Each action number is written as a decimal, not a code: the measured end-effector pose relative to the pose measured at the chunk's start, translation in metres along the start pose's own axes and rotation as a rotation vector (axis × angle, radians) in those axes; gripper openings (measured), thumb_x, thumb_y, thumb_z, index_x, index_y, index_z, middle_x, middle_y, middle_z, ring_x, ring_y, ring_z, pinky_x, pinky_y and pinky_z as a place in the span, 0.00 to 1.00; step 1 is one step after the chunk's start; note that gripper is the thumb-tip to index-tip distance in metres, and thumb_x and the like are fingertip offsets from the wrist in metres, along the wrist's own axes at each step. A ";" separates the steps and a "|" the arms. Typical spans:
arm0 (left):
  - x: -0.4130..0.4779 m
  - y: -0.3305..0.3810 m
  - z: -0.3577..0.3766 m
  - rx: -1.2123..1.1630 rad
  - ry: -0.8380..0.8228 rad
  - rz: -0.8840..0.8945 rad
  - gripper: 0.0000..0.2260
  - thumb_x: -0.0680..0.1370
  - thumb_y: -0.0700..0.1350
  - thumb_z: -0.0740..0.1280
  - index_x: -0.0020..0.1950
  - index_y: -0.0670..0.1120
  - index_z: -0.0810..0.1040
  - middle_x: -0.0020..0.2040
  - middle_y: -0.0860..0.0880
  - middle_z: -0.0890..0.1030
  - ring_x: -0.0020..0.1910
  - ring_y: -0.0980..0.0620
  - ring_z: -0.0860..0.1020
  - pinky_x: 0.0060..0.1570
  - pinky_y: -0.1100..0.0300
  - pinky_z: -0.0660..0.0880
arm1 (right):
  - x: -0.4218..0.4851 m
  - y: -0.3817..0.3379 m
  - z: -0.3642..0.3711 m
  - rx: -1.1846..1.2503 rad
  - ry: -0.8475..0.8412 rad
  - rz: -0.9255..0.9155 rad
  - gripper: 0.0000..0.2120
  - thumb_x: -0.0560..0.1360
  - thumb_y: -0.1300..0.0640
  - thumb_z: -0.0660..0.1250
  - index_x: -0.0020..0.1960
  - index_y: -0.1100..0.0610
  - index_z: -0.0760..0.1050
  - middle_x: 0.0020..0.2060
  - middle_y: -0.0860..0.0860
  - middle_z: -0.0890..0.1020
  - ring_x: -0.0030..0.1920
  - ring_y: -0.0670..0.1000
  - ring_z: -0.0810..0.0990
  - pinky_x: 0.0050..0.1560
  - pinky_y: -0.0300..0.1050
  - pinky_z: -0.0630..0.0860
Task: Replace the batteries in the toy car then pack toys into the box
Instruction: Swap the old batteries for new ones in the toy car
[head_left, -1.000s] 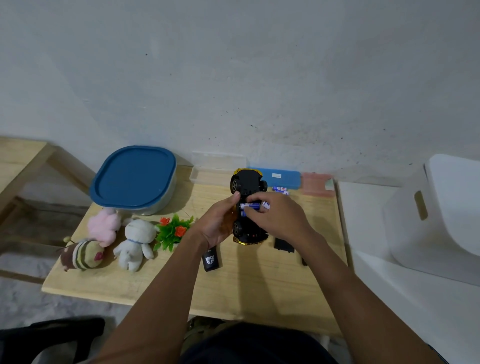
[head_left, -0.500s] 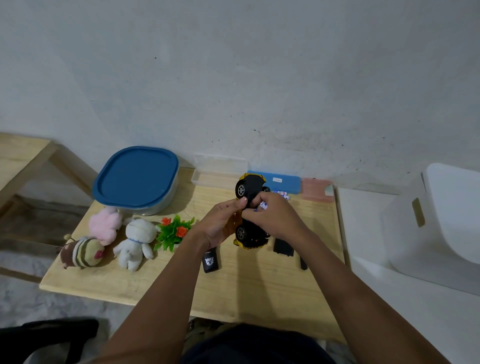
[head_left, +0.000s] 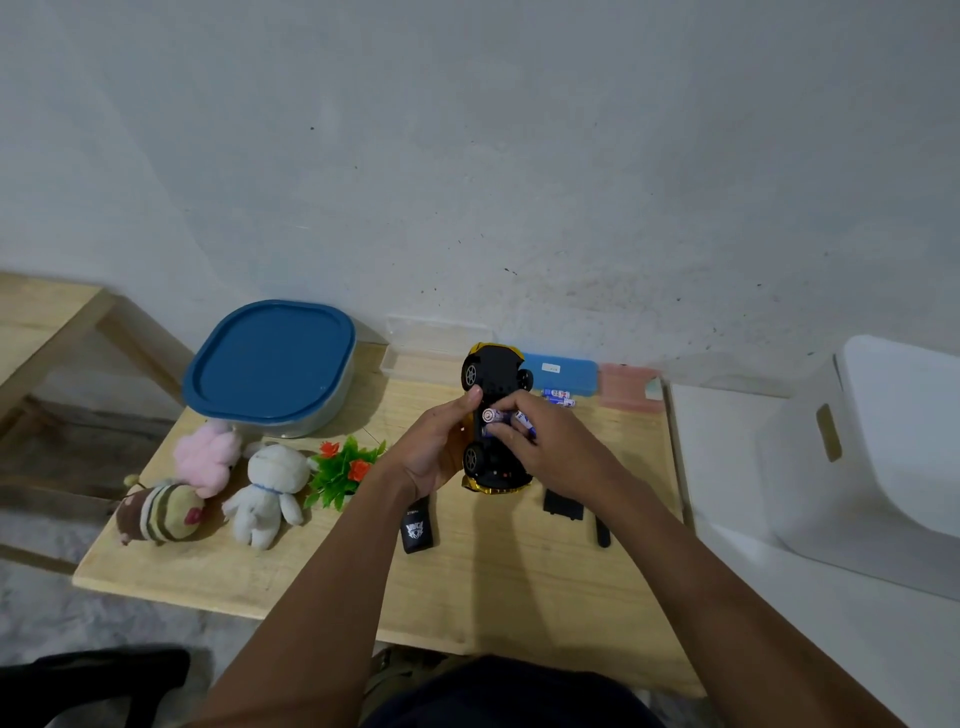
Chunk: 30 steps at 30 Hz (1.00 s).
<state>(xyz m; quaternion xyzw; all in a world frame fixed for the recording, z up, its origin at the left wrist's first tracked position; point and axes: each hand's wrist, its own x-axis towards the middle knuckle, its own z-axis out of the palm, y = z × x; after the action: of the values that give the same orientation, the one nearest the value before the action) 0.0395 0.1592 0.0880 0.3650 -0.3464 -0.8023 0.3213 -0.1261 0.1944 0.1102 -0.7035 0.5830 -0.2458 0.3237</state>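
At the left of the light wooden tabletop, a brown striped plush toy, a pink plush toy and a white plush rabbit are laid close together. A round-cornered container with a blue lid is set behind them by the wall. A small green plastic plant with red flowers is seen next, then a small black remote. Near the middle, the black-and-yellow toy car is held upside down. Its left side is gripped by the left hand, with the thumb laid on the underside. A blue-and-white battery is pinched over that underside by the curled fingers of the right hand. Loose batteries are left beside a flat blue case behind. A black cover and a slim black tool are laid right of the car. A white plastic bin is stood beyond the tabletop's right edge.
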 end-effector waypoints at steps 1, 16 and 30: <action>0.000 0.001 0.001 -0.008 0.005 -0.003 0.24 0.79 0.56 0.62 0.68 0.41 0.75 0.64 0.38 0.79 0.63 0.42 0.78 0.61 0.50 0.76 | 0.000 0.000 -0.001 0.006 0.036 -0.009 0.10 0.80 0.47 0.62 0.58 0.49 0.74 0.49 0.47 0.81 0.48 0.46 0.79 0.48 0.47 0.78; -0.005 0.011 0.000 -0.053 0.058 0.017 0.21 0.78 0.56 0.60 0.64 0.46 0.78 0.59 0.43 0.83 0.58 0.44 0.81 0.56 0.51 0.79 | 0.000 -0.005 -0.013 0.964 0.235 0.362 0.09 0.82 0.60 0.55 0.57 0.54 0.72 0.36 0.50 0.74 0.27 0.47 0.65 0.32 0.42 0.61; 0.003 0.012 -0.003 0.008 0.076 0.044 0.21 0.81 0.55 0.57 0.66 0.44 0.76 0.61 0.41 0.82 0.60 0.45 0.81 0.53 0.55 0.80 | -0.007 0.002 -0.009 0.127 0.112 0.254 0.11 0.80 0.44 0.61 0.53 0.46 0.79 0.42 0.41 0.79 0.40 0.40 0.76 0.41 0.41 0.73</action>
<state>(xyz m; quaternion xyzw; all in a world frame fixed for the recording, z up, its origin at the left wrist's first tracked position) 0.0435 0.1489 0.0945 0.3886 -0.3450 -0.7792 0.3503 -0.1351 0.1999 0.1147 -0.5874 0.6677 -0.2780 0.3632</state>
